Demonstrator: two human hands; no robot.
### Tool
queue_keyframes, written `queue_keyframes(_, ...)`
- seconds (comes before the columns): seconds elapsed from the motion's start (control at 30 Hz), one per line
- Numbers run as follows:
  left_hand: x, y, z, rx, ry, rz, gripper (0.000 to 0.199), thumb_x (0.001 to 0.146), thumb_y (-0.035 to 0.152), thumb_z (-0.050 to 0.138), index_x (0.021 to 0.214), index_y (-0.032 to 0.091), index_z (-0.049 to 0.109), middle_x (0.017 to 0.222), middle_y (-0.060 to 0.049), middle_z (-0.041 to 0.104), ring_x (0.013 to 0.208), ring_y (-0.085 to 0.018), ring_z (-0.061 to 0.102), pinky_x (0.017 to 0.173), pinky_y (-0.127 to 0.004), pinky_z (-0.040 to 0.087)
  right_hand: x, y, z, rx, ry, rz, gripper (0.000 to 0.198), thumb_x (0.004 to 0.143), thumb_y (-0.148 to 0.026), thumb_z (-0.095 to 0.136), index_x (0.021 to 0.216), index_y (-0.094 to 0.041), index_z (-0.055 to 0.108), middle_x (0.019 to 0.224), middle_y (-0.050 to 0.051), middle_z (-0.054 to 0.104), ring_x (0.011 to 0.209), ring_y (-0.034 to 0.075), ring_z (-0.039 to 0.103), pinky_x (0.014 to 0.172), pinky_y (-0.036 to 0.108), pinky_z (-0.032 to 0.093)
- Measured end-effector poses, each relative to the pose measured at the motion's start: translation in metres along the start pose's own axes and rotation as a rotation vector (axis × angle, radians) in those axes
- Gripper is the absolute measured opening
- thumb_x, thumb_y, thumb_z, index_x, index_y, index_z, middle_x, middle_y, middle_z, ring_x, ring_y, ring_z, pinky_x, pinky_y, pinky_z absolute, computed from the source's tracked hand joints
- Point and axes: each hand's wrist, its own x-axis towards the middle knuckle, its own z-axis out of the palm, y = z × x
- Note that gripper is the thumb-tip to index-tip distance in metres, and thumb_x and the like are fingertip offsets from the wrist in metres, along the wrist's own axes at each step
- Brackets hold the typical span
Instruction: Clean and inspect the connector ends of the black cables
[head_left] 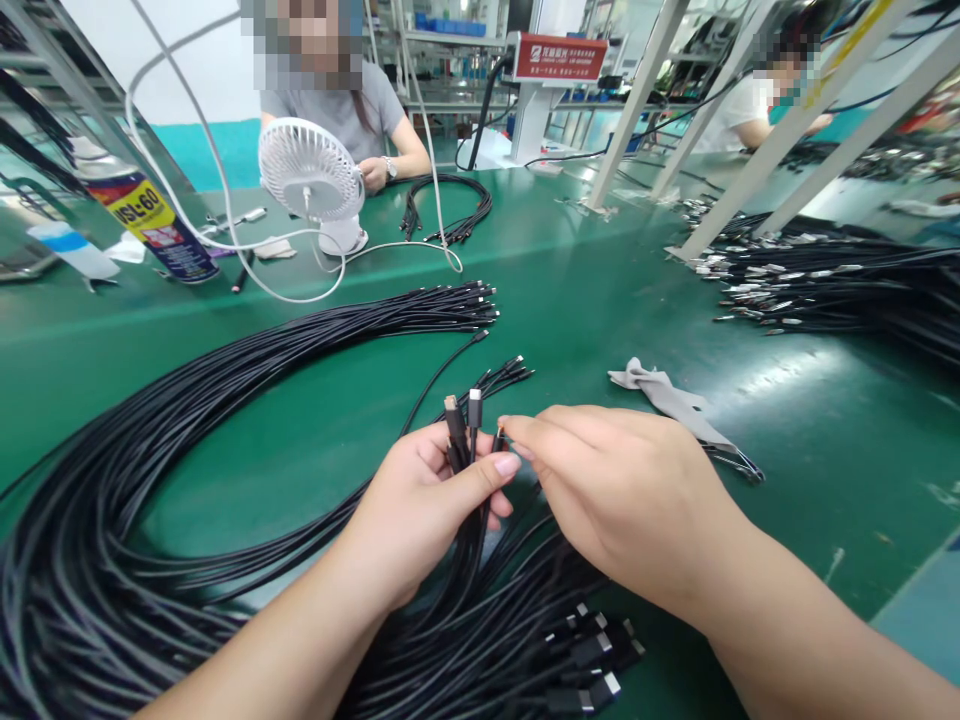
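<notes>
Several black cables point(471, 455) are bunched in my left hand point(427, 490), their connector ends pointing up between thumb and fingers. One connector point(475, 405) has a bright metal tip; another beside it looks copper-coloured. My right hand point(622, 490) pinches at the end of one of these cables, just right of my left thumb. Its fingertips partly hide that connector. Below my hands lies a loose pile of black cables with USB-style plugs point(592, 650). A long curved bundle of black cables point(187, 380) sweeps round on the left, its ends near the middle of the table.
A grey cloth point(667, 395) lies with a metal tool right of my hands. Across the green table point(555, 280) stand a white fan point(311, 175) and a spray can point(150, 215). More cables point(825, 270) are heaped at right, by slanted posts. One person sits opposite, another farther right.
</notes>
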Motion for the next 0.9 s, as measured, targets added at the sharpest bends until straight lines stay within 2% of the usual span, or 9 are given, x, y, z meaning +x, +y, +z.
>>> queue_keyframes(0.17, -0.0001, 0.0002, 0.0002, 0.011, 0.007, 0.004, 0.026, 0.063, 0.029, 0.081, 0.07, 0.016, 0.06, 0.055, 0.005, 0.059, 0.048, -0.009, 0.054, 0.048, -0.02, 0.047, -0.0002, 0.0006, -0.0005, 0.002, 0.0, -0.003, 0.027, 0.09, -0.011, 0.042, 0.096, -0.014, 0.069, 0.078, 0.005, 0.071, 0.063, 0.016, 0.063, 0.054, 0.028, 0.042)
queue_keyframes(0.53, -0.0001, -0.0009, -0.0006, 0.006, -0.02, 0.011, 0.022, 0.067, 0.025, 0.078, 0.072, 0.015, 0.06, 0.057, 0.005, 0.059, 0.05, -0.008, 0.055, 0.049, -0.02, 0.047, 0.0, -0.0003, -0.0009, -0.004, 0.011, -0.005, 0.028, 0.089, -0.01, 0.041, 0.095, -0.013, 0.069, 0.08, 0.006, 0.072, 0.061, 0.015, 0.063, 0.053, 0.028, 0.043)
queue_keyframes(0.9, 0.0024, -0.0028, -0.0014, -0.018, -0.005, -0.002, 0.024, 0.063, 0.02, 0.081, 0.072, 0.015, 0.059, 0.056, 0.006, 0.059, 0.049, -0.007, 0.056, 0.049, -0.018, 0.047, -0.0008, 0.0, 0.0004, -0.002, 0.006, -0.003, 0.029, 0.09, -0.011, 0.041, 0.096, -0.013, 0.069, 0.082, 0.006, 0.072, 0.061, 0.016, 0.063, 0.052, 0.029, 0.041)
